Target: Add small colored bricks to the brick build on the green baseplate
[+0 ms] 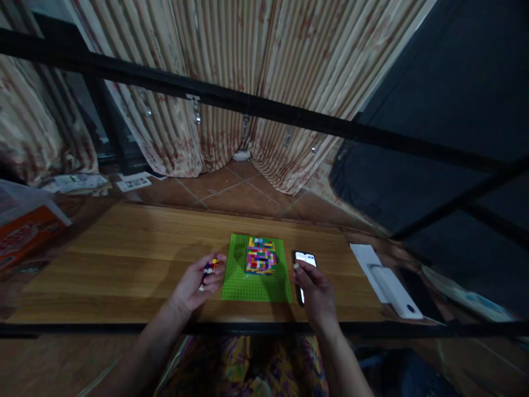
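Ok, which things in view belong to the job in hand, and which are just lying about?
Part of the job:
multicoloured brick block
green baseplate beneath it
loose bricks in the left hand

Apparently just lying about:
lit phone by the right hand
white oblong object
white paper
orange package

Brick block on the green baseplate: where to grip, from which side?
I'd pinch the brick block by its left and right sides, from above: it looks boxy, with bare green baseplate on both sides and nothing over it.
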Available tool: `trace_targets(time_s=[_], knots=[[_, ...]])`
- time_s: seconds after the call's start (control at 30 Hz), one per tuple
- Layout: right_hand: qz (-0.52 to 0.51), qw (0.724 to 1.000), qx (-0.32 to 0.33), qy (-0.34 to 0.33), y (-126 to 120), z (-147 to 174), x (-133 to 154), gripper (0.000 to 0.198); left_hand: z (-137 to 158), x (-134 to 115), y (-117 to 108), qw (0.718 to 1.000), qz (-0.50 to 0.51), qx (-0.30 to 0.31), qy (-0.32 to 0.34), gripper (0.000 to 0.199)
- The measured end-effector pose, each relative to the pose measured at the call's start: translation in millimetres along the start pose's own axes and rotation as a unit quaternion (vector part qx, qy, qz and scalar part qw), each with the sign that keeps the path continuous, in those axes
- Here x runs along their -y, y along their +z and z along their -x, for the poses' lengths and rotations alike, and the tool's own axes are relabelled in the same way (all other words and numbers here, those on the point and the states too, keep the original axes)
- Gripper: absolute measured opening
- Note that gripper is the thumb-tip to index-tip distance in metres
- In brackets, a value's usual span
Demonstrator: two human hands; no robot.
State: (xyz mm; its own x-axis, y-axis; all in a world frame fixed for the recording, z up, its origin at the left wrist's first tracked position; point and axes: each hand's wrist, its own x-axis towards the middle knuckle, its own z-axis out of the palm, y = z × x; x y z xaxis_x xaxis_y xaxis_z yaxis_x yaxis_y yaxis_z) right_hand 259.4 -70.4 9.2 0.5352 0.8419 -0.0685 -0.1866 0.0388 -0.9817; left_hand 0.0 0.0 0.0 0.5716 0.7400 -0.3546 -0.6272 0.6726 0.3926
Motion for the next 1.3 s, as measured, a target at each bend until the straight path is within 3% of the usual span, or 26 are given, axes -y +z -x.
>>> trace_targets(time_s=[0.3, 0.67, 1.0, 1.17, 1.3], knots=[[-0.004, 1.0, 0.029, 0.0, 2, -15, -10, 0.03, -23, 5, -15, 0.999, 0.026, 0.019, 0.019, 0.025], [0.076, 0.993, 0.061, -0.072, 10, -29, -10, 0.026, -24, 6, -20, 0.999, 0.034, 0.024, 0.009, 0.021], [0.054, 0.996, 0.062, -0.022, 19, -35, -10, 0.029, -24, 6, -18, 0.999, 0.036, 0.027, 0.011, 0.019], [0.152, 0.983, 0.071, -0.067, 21, -56, -7, 0.03, -25, 5, -19, 0.999, 0.032, 0.026, 0.006, 0.018], [0.271, 0.943, 0.105, -0.161, 27, -71, 1, 0.02, -26, 5, -19, 0.999, 0.028, 0.023, 0.005, 0.019]])
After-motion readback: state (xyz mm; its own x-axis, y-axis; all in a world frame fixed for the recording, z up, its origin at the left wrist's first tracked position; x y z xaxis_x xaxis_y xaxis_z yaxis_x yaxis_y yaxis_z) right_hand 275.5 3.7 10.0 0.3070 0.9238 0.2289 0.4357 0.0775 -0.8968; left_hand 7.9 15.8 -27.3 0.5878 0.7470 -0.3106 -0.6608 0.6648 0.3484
